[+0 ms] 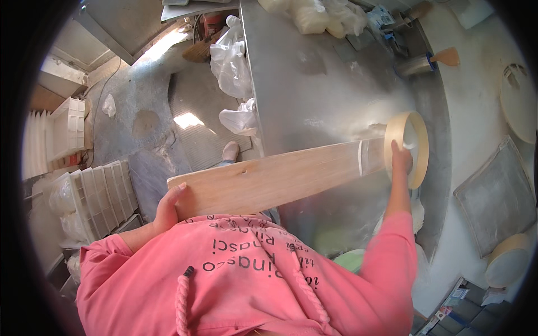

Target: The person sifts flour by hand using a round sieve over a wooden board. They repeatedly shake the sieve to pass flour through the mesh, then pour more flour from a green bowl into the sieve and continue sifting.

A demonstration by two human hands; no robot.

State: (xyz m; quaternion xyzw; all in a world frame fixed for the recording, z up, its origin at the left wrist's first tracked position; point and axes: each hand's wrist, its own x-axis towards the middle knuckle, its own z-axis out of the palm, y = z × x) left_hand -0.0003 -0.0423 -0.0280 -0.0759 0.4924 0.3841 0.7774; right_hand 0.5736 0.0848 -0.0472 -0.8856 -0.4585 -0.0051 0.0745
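Note:
My left hand (169, 204) grips the near left end of a long wooden board (269, 176), its thumb on the upper face. The board slants across in front of my body, and its far part reaches over the metal worktable (328, 109). A white band (360, 158) crosses the board near that far end. My right hand (402, 159) holds a round, wooden-rimmed sieve (421, 143) on its side, right by the board's far end. The sieve hides the tip of the board. The fingers of the right hand are partly hidden.
Plastic bags (313, 17) lie at the table's back, near a metal cylinder with an orange handle (446, 57). White plastic bags (231, 63) hang along its left edge. Stacked white crates (103, 197) stand at left. A square framed screen (500, 197) leans at right.

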